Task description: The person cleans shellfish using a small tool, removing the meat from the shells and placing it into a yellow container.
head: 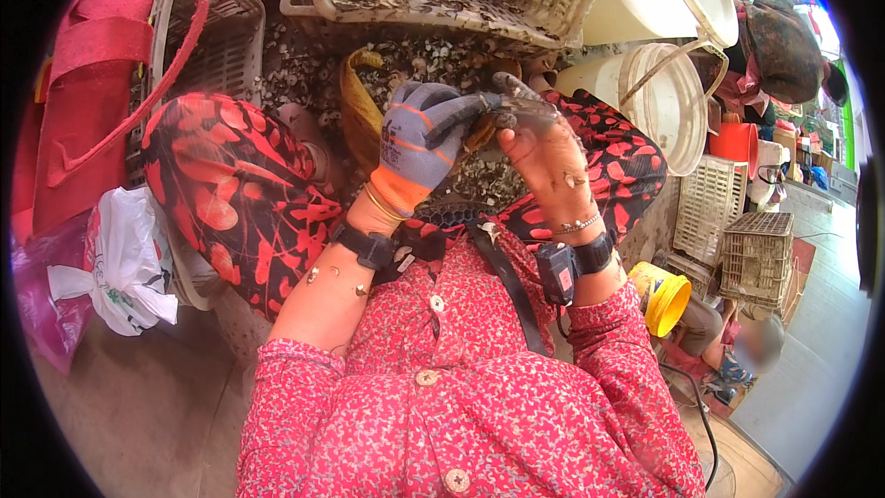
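Note:
My left hand (420, 135) wears a grey and orange knit glove, its dark-coated fingertips bent together beside my right hand. Bare-palmed, my right hand (550, 152) has a grey cover over a raised finger. Its thumb and fingers hold a small dark lump (507, 121). A shiny, grey, blade-like piece (531, 108) lies across the right fingers and reaches towards the left fingertips; blur hides which hand grips it. Below the hands is a dirty yellow basin or band (359, 111). Pale and dark scraps (484, 180) cover the ground between my knees.
A plastic crate (442, 17) of scraps stands ahead. White buckets (667, 111) are at right, beyond them a yellow bucket (667, 297) and stacked crates (757, 259). A red bag (90, 97), a crate (214, 48) and a tied white bag (128, 263) flank my left. Other people sit at right.

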Available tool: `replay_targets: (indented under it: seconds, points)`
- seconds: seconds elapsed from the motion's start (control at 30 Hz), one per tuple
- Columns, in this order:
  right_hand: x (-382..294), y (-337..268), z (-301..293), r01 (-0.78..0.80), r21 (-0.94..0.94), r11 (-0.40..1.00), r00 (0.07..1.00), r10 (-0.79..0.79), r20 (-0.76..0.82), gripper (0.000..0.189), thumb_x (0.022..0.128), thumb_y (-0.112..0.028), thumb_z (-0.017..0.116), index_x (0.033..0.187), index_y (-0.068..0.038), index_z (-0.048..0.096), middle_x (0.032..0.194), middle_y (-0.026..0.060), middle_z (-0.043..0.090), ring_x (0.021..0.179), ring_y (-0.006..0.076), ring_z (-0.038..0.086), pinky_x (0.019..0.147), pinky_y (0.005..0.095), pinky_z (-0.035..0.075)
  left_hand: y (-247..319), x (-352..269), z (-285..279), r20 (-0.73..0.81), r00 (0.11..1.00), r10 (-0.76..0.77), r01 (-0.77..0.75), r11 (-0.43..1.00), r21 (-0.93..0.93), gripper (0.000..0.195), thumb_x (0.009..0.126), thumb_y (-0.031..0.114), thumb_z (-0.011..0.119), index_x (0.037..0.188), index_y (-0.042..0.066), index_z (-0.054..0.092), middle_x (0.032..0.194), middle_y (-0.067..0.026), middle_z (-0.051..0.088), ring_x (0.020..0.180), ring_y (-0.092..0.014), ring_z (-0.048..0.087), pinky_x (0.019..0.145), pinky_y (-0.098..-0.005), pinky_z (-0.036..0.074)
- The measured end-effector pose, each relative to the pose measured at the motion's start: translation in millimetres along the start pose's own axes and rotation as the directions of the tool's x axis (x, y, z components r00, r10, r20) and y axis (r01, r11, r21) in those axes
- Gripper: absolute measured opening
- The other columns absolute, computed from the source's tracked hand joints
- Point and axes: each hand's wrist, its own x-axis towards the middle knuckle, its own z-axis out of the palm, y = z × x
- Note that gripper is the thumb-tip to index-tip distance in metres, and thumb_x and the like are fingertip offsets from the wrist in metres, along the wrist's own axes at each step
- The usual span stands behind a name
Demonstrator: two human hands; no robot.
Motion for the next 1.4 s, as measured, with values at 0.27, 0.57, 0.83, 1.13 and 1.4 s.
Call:
replay_targets:
  seconds: [0.27, 0.57, 0.83, 1.13, 1.4]
  points:
    - [4, 9, 15, -0.124, 0.342, 0.931, 0.991, 0.136, -0.011, 0.028, 0.089, -0.013, 0.048, 0.113, -0.003, 0.055, 0.101, 0.0067, 0.062, 0.085, 0.0164, 0.056, 0.068, 0.0288, 0.045, 6, 7, 3, -0.067, 0.996, 0.051, -0.054, 0.997, -0.052, 0.033, 0.069, 0.004, 0.062, 0.097, 0.02, 0.07, 0.084, -0.0051, 0.058, 0.082, -0.025, 0.052, 0.075, -0.0363, 0.044]
    - [3, 26, 8, -0.037, 0.157, 0.987, 0.995, 0.051, -0.089, 0.02, 0.088, -0.013, 0.055, 0.107, -0.006, 0.057, 0.098, 0.0028, 0.063, 0.083, 0.0139, 0.057, 0.062, 0.0248, 0.044, -11, 0, 8, -0.061, 0.992, -0.109, 0.098, 0.982, -0.16, 0.027, 0.078, 0.002, 0.059, 0.101, 0.012, 0.068, 0.089, -0.0074, 0.06, 0.083, -0.022, 0.055, 0.076, -0.0313, 0.046]
    - [7, 28, 17, -0.028, 0.255, 0.967, 0.996, 0.049, -0.078, 0.017, 0.087, -0.014, 0.056, 0.104, -0.009, 0.057, 0.096, 0.0011, 0.063, 0.082, 0.0125, 0.057, 0.061, 0.0256, 0.044, -3, 3, 4, -0.011, 1.0, -0.011, 0.01, 0.995, -0.1, 0.028, 0.076, 0.0, 0.06, 0.101, 0.01, 0.068, 0.093, -0.0074, 0.062, 0.085, -0.02, 0.057, 0.075, -0.0304, 0.046]
    - [5, 27, 17, 0.047, 0.042, 0.998, 0.994, -0.043, -0.099, 0.029, 0.085, -0.016, 0.059, 0.112, -0.009, 0.054, 0.107, 0.0039, 0.061, 0.094, 0.0167, 0.058, 0.073, 0.0313, 0.048, -1, 3, 3, -0.062, 0.998, -0.023, 0.011, 0.981, -0.195, 0.027, 0.074, 0.001, 0.06, 0.097, 0.012, 0.069, 0.088, -0.0093, 0.062, 0.086, -0.026, 0.056, 0.079, -0.0346, 0.045]
    - [9, 32, 5, -0.048, 0.337, 0.94, 0.995, 0.076, -0.071, 0.017, 0.088, -0.013, 0.053, 0.103, -0.005, 0.057, 0.101, 0.005, 0.062, 0.078, 0.0135, 0.056, 0.056, 0.0258, 0.043, -25, -7, 14, 0.035, 0.956, -0.292, 0.284, 0.889, -0.36, 0.022, 0.077, 0.002, 0.061, 0.097, 0.007, 0.068, 0.089, -0.0059, 0.063, 0.089, -0.021, 0.056, 0.079, -0.0317, 0.044]
